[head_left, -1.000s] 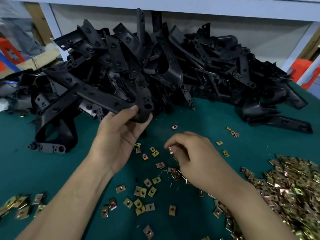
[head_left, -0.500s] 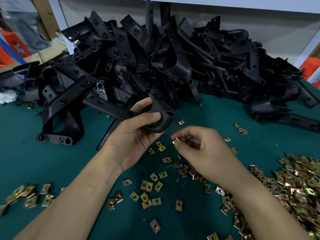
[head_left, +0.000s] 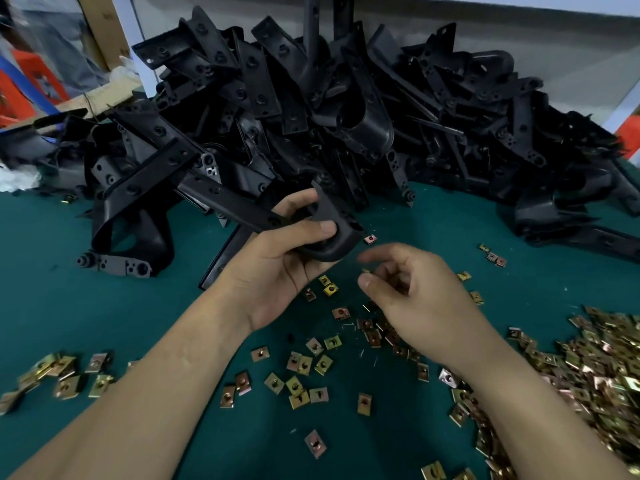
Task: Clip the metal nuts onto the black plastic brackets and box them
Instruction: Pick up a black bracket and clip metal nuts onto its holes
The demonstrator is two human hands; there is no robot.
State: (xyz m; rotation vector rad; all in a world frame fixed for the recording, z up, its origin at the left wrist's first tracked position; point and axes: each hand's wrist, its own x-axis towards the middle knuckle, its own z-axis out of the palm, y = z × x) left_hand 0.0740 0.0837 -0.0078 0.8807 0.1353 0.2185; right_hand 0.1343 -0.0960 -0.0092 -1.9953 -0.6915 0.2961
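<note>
My left hand (head_left: 277, 261) grips a black plastic bracket (head_left: 242, 209) by its curved end, lifted just above the green table. My right hand (head_left: 415, 299) hovers just right of it, its thumb and fingers pinching a small metal nut (head_left: 366, 271) close to the bracket's curved end. A big heap of black brackets (head_left: 346, 116) fills the back of the table. Loose brass-coloured nuts (head_left: 304, 368) lie scattered beneath my hands.
A thick pile of nuts (head_left: 602, 375) lies at the right edge, and a smaller cluster (head_left: 62, 375) at the left. The green mat (head_left: 52, 306) covers the table. Cardboard and red items (head_left: 31, 81) sit beyond the back left.
My left hand pulled the bracket out of the heap and toward me. My right hand rose from the scattered nuts with one pinched and moved up to the bracket's end.
</note>
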